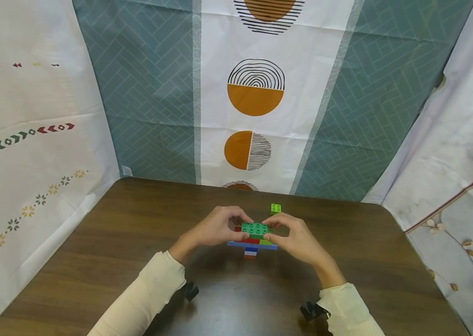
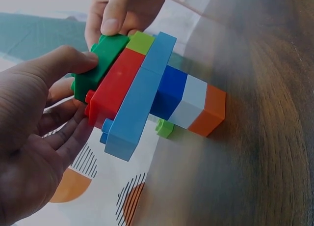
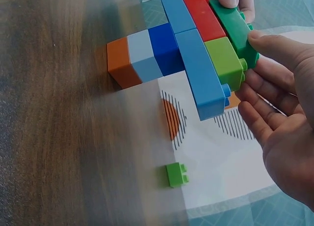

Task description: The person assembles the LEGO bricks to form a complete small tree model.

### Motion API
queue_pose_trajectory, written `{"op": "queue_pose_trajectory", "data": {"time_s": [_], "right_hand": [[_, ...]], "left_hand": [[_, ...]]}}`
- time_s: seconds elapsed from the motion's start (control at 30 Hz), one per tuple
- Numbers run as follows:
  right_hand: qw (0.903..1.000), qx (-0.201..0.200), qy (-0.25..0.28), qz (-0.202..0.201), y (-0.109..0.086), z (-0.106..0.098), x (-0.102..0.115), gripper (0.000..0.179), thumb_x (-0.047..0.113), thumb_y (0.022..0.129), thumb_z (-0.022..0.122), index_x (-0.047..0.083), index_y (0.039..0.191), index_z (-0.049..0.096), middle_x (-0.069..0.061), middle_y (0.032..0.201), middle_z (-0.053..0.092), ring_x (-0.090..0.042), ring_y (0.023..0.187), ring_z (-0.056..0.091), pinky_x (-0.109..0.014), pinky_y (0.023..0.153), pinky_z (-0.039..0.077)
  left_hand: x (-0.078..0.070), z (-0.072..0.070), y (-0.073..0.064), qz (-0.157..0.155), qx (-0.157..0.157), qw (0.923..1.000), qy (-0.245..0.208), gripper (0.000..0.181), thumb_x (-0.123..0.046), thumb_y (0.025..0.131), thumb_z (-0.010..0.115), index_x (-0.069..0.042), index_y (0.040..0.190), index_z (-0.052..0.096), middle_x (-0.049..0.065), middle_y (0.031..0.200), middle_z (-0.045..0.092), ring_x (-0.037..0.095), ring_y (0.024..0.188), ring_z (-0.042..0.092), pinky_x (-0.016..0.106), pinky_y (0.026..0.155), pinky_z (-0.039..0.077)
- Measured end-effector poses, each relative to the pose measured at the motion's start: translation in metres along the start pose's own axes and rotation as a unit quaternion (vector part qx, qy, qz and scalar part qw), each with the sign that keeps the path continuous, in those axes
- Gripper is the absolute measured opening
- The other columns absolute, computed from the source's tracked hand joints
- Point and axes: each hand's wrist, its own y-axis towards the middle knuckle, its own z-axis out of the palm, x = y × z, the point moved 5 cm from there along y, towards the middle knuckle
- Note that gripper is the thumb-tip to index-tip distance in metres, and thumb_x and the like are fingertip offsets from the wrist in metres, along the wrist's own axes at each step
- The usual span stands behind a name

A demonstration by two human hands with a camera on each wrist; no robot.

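A dark green brick (image 1: 254,229) sits at the top of a stack of toy bricks, pinched near one end by my left hand (image 1: 219,227) and near the other by my right hand (image 1: 296,237). Under it lie a red brick (image 2: 117,81) and a lime brick (image 3: 223,64), side by side. Two light blue bricks (image 2: 133,115) form the wide layer below, overhanging a narrow column. That column has a dark blue brick (image 2: 168,92), a whitish brick (image 2: 190,102) and an orange brick (image 2: 208,110) at the bottom. Whether the green brick is fully pressed down, I cannot tell.
A loose small lime brick (image 1: 276,208) stands on the brown wooden table (image 1: 135,280) behind the stack. Patterned cloths (image 1: 152,93) hang beyond the table's back edge and at both sides.
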Motion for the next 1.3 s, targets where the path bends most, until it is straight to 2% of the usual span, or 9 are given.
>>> {"op": "queue_pose_trajectory", "data": {"time_s": [0.1, 0.17, 0.33, 0.53, 0.63, 0.87, 1.1, 1.3], "right_hand": [[1.0000, -0.001, 0.001, 0.003, 0.000, 0.000, 0.000, 0.030, 0.022, 0.090, 0.080, 0.019, 0.119, 0.073, 0.001, 0.116, 0.070, -0.029, 0.110, 0.063, -0.059, 0.099, 0.051], [1.0000, -0.003, -0.004, 0.005, 0.001, 0.000, 0.001, 0.030, 0.022, 0.090, 0.080, 0.020, 0.119, 0.073, 0.002, 0.115, 0.070, -0.026, 0.109, 0.063, -0.055, 0.098, 0.052], [0.9998, -0.005, -0.014, 0.010, 0.002, 0.000, 0.004, 0.030, 0.022, 0.089, 0.081, 0.021, 0.118, 0.074, 0.004, 0.114, 0.070, -0.019, 0.107, 0.063, -0.046, 0.097, 0.052], [0.9998, -0.006, -0.016, 0.014, 0.002, 0.001, 0.004, 0.030, 0.022, 0.089, 0.081, 0.021, 0.118, 0.074, 0.005, 0.113, 0.070, -0.018, 0.106, 0.062, -0.045, 0.096, 0.051], [0.9998, -0.006, -0.015, 0.012, 0.002, 0.002, 0.003, 0.030, 0.022, 0.089, 0.081, 0.021, 0.118, 0.074, 0.005, 0.113, 0.070, -0.018, 0.106, 0.062, -0.045, 0.096, 0.051], [0.9998, -0.006, -0.017, 0.006, 0.001, 0.002, 0.001, 0.029, 0.024, 0.090, 0.081, 0.022, 0.118, 0.073, 0.005, 0.113, 0.070, -0.018, 0.106, 0.062, -0.049, 0.097, 0.051], [1.0000, -0.003, -0.002, 0.005, -0.001, 0.001, 0.000, 0.029, 0.023, 0.090, 0.081, 0.020, 0.118, 0.073, 0.003, 0.112, 0.070, -0.035, 0.109, 0.064, -0.062, 0.099, 0.051], [0.9999, -0.006, -0.010, -0.004, 0.001, 0.003, 0.001, 0.029, 0.023, 0.090, 0.081, 0.021, 0.117, 0.073, 0.004, 0.111, 0.071, -0.028, 0.107, 0.064, -0.058, 0.098, 0.051]], "left_hand": [[0.000, 0.000, 0.000, -0.002, -0.001, 1.0000, -0.002, 0.032, -0.023, 0.089, 0.082, -0.012, 0.118, 0.074, 0.002, 0.111, 0.073, 0.015, 0.096, 0.067, 0.031, 0.090, 0.062], [0.001, 0.000, -0.001, -0.003, -0.002, 1.0000, -0.002, 0.032, -0.023, 0.089, 0.081, -0.013, 0.118, 0.074, 0.002, 0.112, 0.073, 0.015, 0.097, 0.067, 0.032, 0.090, 0.062], [0.004, 0.000, -0.004, -0.002, -0.009, 0.9999, -0.010, 0.031, -0.024, 0.090, 0.080, -0.013, 0.119, 0.074, 0.000, 0.112, 0.074, 0.014, 0.098, 0.065, 0.042, 0.094, 0.061], [0.003, 0.000, -0.008, 0.009, -0.018, 0.9996, -0.018, 0.029, -0.025, 0.093, 0.078, -0.012, 0.118, 0.074, 0.000, 0.110, 0.074, 0.014, 0.095, 0.064, 0.050, 0.096, 0.059], [0.003, 0.001, -0.008, 0.013, -0.020, 0.9996, -0.016, 0.028, -0.024, 0.093, 0.078, -0.012, 0.117, 0.074, 0.000, 0.110, 0.074, 0.013, 0.095, 0.064, 0.049, 0.097, 0.058], [0.006, 0.003, -0.006, 0.014, -0.028, 0.9995, -0.007, 0.027, -0.023, 0.091, 0.079, -0.014, 0.116, 0.074, -0.003, 0.108, 0.074, 0.013, 0.094, 0.064, 0.037, 0.095, 0.059], [0.008, 0.007, -0.005, 0.012, -0.032, 0.9991, -0.026, 0.027, -0.023, 0.091, 0.079, -0.013, 0.116, 0.075, -0.004, 0.106, 0.074, 0.012, 0.094, 0.064, 0.041, 0.093, 0.059], [0.011, 0.007, -0.008, 0.014, -0.041, 0.9986, -0.030, 0.027, -0.021, 0.092, 0.079, -0.012, 0.117, 0.075, -0.002, 0.106, 0.074, 0.012, 0.091, 0.063, 0.041, 0.094, 0.059]]}}
